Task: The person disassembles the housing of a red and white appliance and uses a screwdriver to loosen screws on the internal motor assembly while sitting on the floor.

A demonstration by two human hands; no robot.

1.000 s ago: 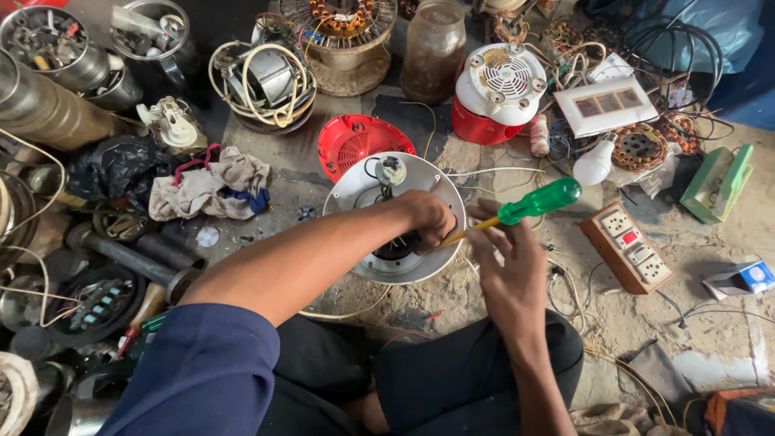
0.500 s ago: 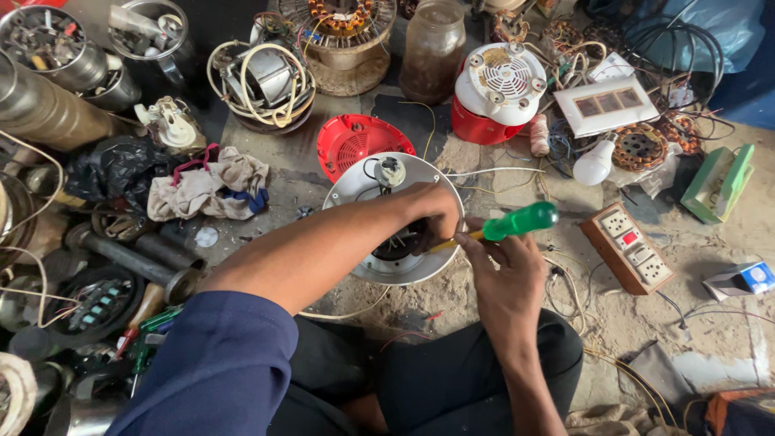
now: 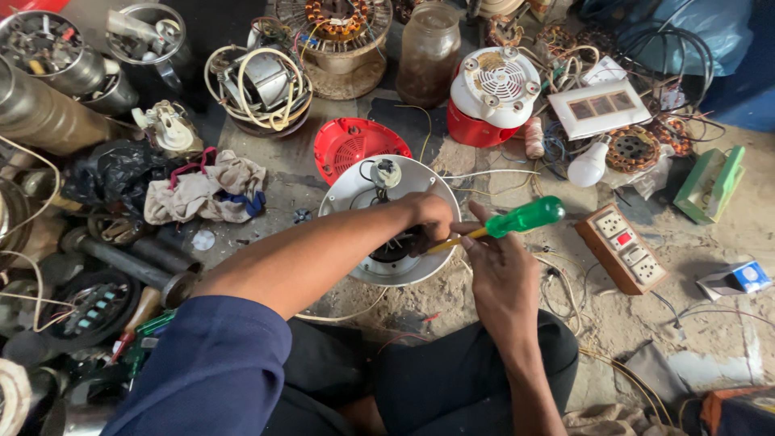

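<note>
A round white fan motor housing (image 3: 355, 194) lies on the floor in front of me, with a dark opening in its middle. My left hand (image 3: 429, 220) rests on the housing at that opening, fingers curled around the screwdriver's shaft. My right hand (image 3: 499, 270) grips a green-handled screwdriver (image 3: 525, 217), its yellow shaft slanting down-left into the housing's centre. The tip is hidden behind my left hand. A small capacitor with wires (image 3: 386, 173) sits on the housing's upper part.
A red fan cover (image 3: 349, 143) lies just behind the housing. A red-and-white appliance (image 3: 492, 93), a white switch plate (image 3: 601, 106), a bulb (image 3: 588, 165) and a wooden socket board (image 3: 628, 247) sit to the right. Rags (image 3: 203, 192), metal cans and wire coils crowd the left.
The screwdriver handle dropped lower and my right hand shifted left toward the housing, then the handle tilted slightly. My left hand stayed on the housing's centre.
</note>
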